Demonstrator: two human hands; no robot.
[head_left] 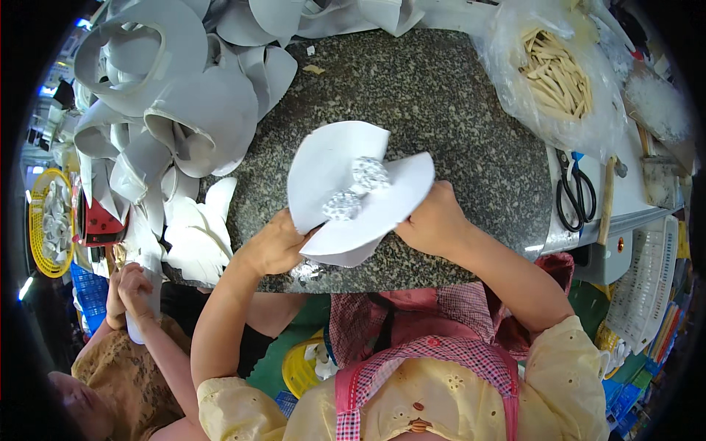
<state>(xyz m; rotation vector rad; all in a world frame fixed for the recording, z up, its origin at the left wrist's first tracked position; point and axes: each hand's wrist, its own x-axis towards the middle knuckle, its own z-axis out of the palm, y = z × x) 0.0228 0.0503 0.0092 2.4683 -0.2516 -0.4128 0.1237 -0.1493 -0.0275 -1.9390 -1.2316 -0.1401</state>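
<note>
Between my hands, above the dark speckled tabletop (478, 147), is a white, flexible piece (327, 165) with broad curved flaps; it looks like a shoe upper. Two black-and-white speckled patches (370, 174) show at its middle, and I cannot make out what they are. My left hand (276, 242) is closed on the piece's lower left edge. On the right side, my right hand (435, 224) grips the edge under the wide flap. Fingertips of both hands are partly hidden behind the white material.
Similar white stitched pieces (198, 110) are heaped at the far left, with flat white cutouts (195, 235) nearer. A clear bag of beige strips (555, 77) lies far right, by black-handled scissors (576, 198). At lower left, another person's hands (134, 294) hold something white.
</note>
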